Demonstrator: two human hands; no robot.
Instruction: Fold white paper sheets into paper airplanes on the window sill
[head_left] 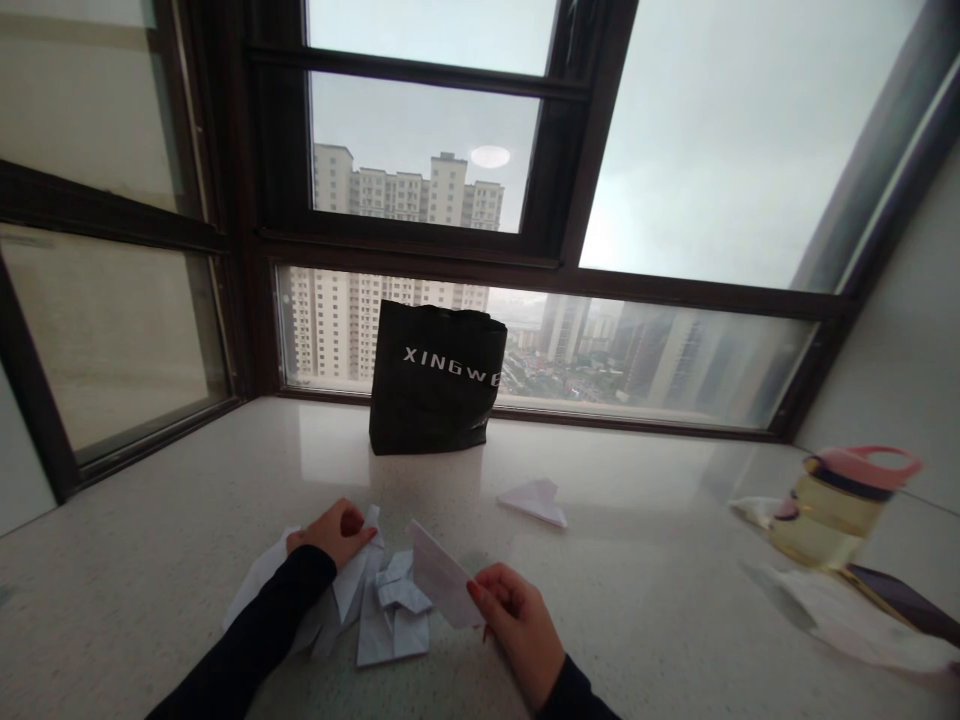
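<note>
Between the thumb and fingers of my right hand (517, 615) is a folded piece of white paper (444, 580), held up off the counter. My left hand (339, 532) pinches a narrow folded paper (370, 522) at the edge of a pile of white papers (262, 570). Between the two hands lie more folded papers (394, 630), stacked and overlapping. A white paper plane (536, 500) rests apart from them, farther back and to the right. My left forearm covers part of the pile.
On the pale speckled counter (637, 560), a black bag (439, 390) with white lettering stands by the window. To the right are a yellowish bottle (832, 515) with a pink lid, a dark phone (900, 598) and crumpled white plastic or tissue (862, 620).
</note>
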